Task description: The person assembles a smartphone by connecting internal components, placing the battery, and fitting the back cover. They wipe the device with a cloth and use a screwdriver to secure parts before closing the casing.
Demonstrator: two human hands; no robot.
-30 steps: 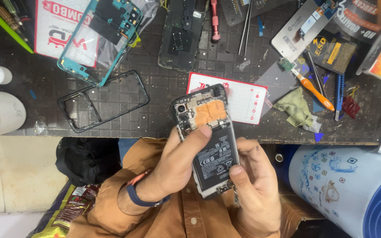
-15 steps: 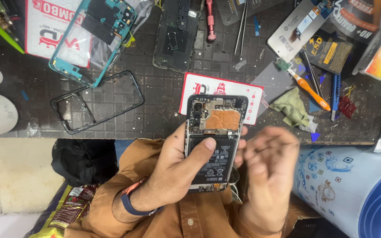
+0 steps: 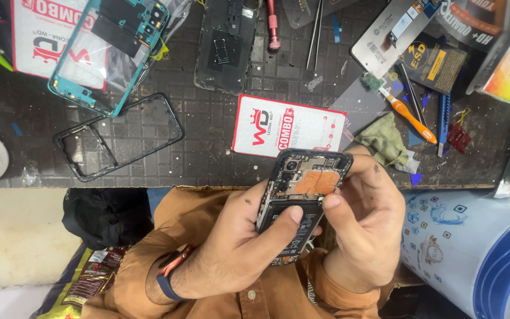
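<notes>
The left hand [image 3: 237,248] is gripping an opened phone [image 3: 302,198] from below, its thumb lying across the black battery in the lower half, fingers wrapping the far edge. The right hand [image 3: 364,227] is closing around the phone's right side, its thumb tip pressing at the seam where the battery meets the orange-copper patch on the board. The phone is sitting between the two hands, just above the person's lap and at the near edge of the counter [image 3: 219,147], back cover off, its long axis running from the left palm up and slightly rightward toward the counter, camera end farthest from the body. Both hands are touching it (the left is carrying it, the right is working on it).

Just beyond the phone's top end a flat white-and-red rectangular card package [image 3: 284,127] is lying on the counter. Further up and to the left of the left hand a bare black frame [image 3: 119,139] is lying, beside a teal phone housing [image 3: 110,53] resting on another red-and-white package. Up and right of the right hand there are a crumpled green cloth [image 3: 385,139], an orange-handled brush [image 3: 408,115] and a black-and-yellow square packet [image 3: 432,59]. A blue-and-white patterned container [image 3: 467,248] is standing just right of the right hand.
</notes>
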